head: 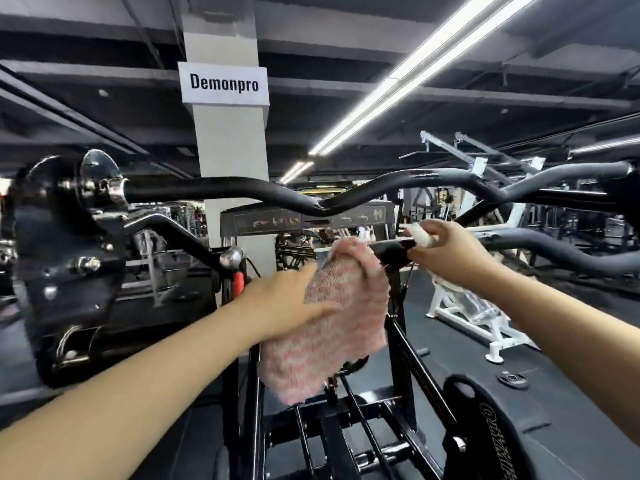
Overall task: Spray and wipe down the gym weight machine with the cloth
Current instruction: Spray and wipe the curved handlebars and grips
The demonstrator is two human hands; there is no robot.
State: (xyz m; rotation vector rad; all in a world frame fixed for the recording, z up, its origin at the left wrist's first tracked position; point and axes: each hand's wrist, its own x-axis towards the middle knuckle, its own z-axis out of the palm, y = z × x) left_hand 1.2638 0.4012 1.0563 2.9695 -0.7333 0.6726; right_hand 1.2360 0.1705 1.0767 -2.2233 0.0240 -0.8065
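Cloth [332,317], pinched by left hand [287,303], may catch spray meant for the machine's frame [398,341]; right hand [446,254] grips spray bottle [420,235].

A pale square pillar [231,147] rises behind the equipment, with a white sign [224,83] reading "Demonpro" fixed high on it. Long light strips [412,69] run across the dark ceiling [346,26] with its exposed beams. A white-framed bench [474,315] stands on the dark floor [571,341] off to the right, and a small weight plate [513,379] lies flat on the floor nearer the foreground. Farther back, more gym equipment shows only as blur.
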